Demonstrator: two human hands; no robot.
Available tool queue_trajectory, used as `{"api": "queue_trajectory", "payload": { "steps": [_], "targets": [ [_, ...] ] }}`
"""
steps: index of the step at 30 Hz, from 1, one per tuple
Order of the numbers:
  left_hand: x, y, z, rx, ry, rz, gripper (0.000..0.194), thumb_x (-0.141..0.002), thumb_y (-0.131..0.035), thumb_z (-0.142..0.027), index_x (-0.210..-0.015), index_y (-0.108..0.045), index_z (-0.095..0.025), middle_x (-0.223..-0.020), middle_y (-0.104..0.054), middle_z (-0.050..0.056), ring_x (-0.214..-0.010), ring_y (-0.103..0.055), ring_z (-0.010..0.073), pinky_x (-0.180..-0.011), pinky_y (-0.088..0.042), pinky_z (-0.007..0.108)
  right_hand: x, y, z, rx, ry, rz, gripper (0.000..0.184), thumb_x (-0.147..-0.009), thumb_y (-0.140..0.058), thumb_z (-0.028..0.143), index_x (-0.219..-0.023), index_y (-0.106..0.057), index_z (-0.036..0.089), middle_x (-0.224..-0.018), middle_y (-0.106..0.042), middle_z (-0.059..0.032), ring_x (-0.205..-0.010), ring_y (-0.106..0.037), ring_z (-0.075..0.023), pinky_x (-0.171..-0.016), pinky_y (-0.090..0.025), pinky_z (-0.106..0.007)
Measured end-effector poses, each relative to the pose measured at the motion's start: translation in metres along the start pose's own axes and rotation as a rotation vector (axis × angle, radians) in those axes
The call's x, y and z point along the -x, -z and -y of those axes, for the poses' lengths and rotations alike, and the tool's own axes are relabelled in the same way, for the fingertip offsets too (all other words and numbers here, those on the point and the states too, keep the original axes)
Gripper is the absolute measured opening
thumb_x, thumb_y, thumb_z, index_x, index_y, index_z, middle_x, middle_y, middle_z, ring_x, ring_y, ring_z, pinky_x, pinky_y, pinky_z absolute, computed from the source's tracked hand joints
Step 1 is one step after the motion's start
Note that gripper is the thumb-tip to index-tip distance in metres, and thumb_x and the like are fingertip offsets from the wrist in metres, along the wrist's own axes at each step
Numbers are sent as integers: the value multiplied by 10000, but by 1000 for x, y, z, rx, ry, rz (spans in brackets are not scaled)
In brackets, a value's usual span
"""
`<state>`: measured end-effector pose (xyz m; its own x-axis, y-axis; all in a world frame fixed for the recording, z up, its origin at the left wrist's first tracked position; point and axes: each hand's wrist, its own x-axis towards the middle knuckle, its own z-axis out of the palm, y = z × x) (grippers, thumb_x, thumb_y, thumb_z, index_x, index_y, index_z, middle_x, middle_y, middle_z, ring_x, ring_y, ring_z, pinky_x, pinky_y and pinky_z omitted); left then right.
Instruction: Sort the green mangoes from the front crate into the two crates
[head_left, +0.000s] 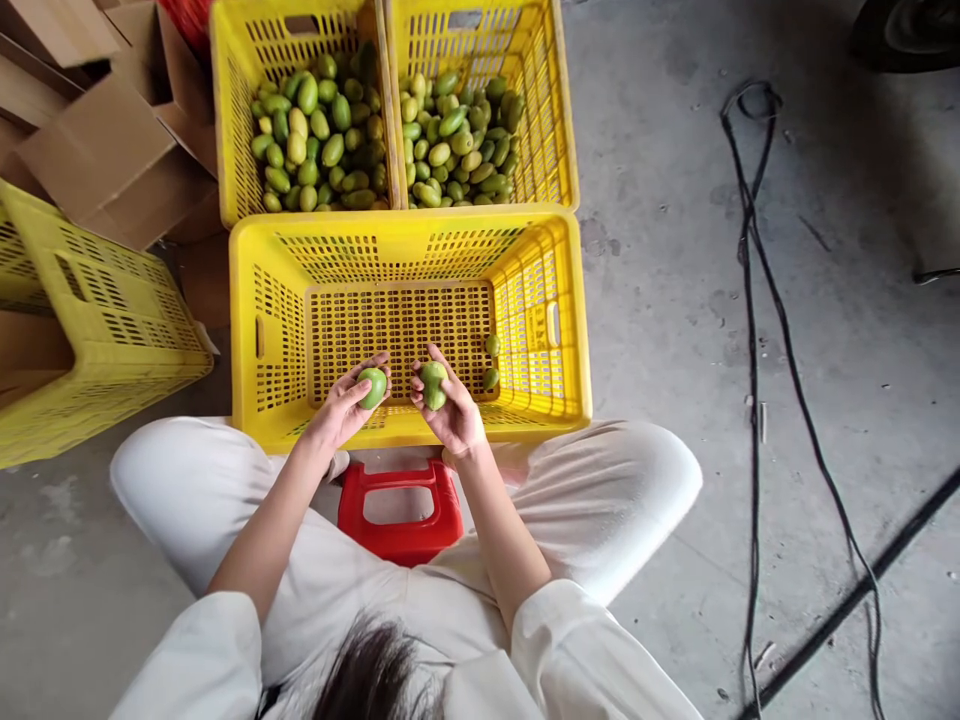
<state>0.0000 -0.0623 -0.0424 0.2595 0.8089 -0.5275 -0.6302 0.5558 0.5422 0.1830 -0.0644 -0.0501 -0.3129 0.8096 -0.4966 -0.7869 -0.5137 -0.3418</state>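
Both hands are over the near yellow crate (409, 430), each with one green fruit in it. My left hand (341, 408) is closed round a smooth, oval green fruit (373, 388), thumb on top. My right hand (459, 415) grips a lumpier green fruit (433, 385) that narrows in its middle. The two hands are a little apart. Inside the near crate, two small green fruits (492, 346) lie by its right wall. Beyond it, a far left crate (225, 130) and a far right crate (559, 110) hold heaps of green and yellowish fruits.
A red plastic stool (401, 540) is between my legs. Left of me stands another yellow crate (112, 300), with opened cardboard boxes (112, 140) behind it. Black cables (754, 300) run across the concrete floor on the right. A wheel (911, 30) shows at top right.
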Motion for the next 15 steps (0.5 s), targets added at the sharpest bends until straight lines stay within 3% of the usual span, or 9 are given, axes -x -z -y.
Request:
{"api": "queue_trajectory", "payload": {
  "steps": [2, 5, 9, 12, 15],
  "targets": [
    [0, 0, 1, -24, 22, -8, 374, -685, -811, -176, -1038, -689, -150, -1026, -678, 74, -923, -652, 147, -816, -531, 256, -2, 4, -5, 6, -14, -16, 478, -687, -697, 138, -1142, -613, 255, -991, -623, -11, -704, -531, -82, -518, -460, -158],
    [1, -2, 2, -36, 77, 2, 341, -670, -824, -170, -970, -661, -163, -990, -683, 79, -863, -658, 159, -727, -536, 273, -6, 11, -12, 31, -51, -58, 377, -656, -739, 118, -999, -625, 223, -806, -578, 27, -525, -414, -40, -356, -280, -110],
    [0, -6, 1, -69, 115, 23, 297, -672, -827, -178, -875, -610, -160, -815, -650, 36, -621, -586, 91, -486, -414, 175, -11, 16, -15, 52, -106, -45, 205, -763, -723, 326, -860, -608, 188, -647, -515, 50, -398, -276, -20, -308, -188, -124],
    [-1, -8, 0, -34, 78, -1, 261, -726, -785, -275, -883, -619, -148, -827, -635, 44, -660, -599, 105, -509, -451, 191, -11, 15, -10, -11, -91, -25, 318, -851, -581, 489, -867, -620, 173, -633, -532, 29, -392, -311, -40, -317, -259, -149],
    [-2, -8, -1, 49, 65, -41, 282, -760, -716, -311, -977, -641, -147, -937, -652, 73, -843, -651, 176, -697, -543, 282, -8, 10, -2, -90, -30, -37, 281, -853, -541, 423, -1004, -625, 200, -817, -624, -11, -582, -530, -95, -465, -463, -200]
  ]
}}
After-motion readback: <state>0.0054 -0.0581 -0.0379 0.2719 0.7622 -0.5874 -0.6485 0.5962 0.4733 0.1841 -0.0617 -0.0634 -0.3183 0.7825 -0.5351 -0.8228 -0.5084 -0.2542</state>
